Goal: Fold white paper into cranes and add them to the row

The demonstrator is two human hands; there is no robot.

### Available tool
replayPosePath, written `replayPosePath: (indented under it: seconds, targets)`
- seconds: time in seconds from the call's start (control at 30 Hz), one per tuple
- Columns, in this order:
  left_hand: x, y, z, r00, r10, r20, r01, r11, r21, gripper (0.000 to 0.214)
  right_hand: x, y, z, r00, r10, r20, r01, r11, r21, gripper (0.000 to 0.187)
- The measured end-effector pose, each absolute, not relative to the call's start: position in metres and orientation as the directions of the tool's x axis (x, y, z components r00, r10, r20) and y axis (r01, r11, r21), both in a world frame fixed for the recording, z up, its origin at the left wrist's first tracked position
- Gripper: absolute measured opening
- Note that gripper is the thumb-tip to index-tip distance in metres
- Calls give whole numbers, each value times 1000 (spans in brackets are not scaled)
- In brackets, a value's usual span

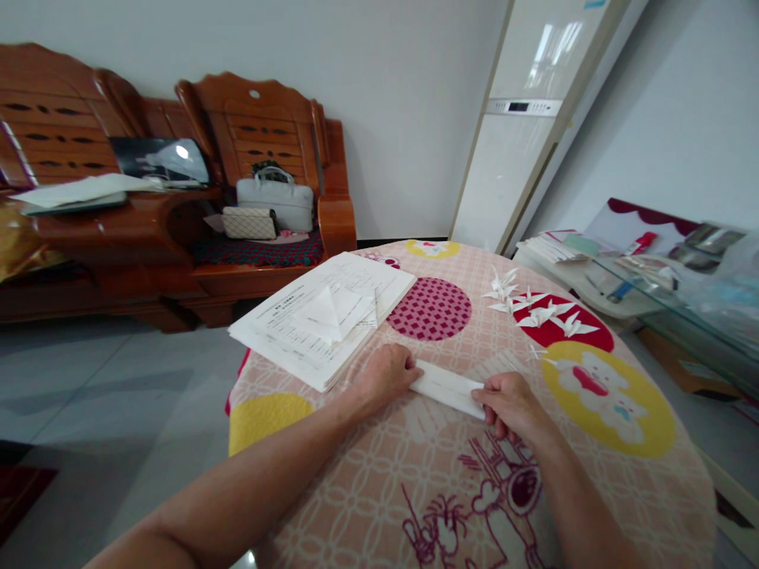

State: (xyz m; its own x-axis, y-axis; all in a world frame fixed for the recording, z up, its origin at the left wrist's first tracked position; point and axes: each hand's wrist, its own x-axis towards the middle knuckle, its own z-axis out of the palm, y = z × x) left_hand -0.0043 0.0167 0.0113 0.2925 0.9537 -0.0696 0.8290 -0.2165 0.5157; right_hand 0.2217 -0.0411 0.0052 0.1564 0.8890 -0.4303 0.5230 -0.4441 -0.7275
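A narrow folded strip of white paper (447, 386) lies on the patterned tablecloth (379, 490). My left hand (388, 374) is curled on the strip's left end and presses it down. My right hand (510, 401) is closed on the strip's right end, fingers bent over its edge. Both forearms reach in from the bottom of the view.
A stack of printed sheets (320, 320) with a folded paper triangle on top lies at the table's left edge. Several white paper cranes (537, 310) sit at the far right. Beyond are a wooden bench (178, 197) with bags, a tall white appliance (522, 126) and a cluttered glass shelf (670, 276).
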Motion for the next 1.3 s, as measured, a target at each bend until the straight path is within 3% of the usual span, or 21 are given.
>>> replayPosePath:
  seconds: [0.57,1.3]
  targets:
    - [-3,24,13,304,946,-109,857,-222,464,18,227,-41,-4,200,864,-461,399,-502,-767,26]
    - [-4,28,9,303,947,-110,860,-222,459,20,225,-40,-1,217,849,-483,398,-528,-750,28]
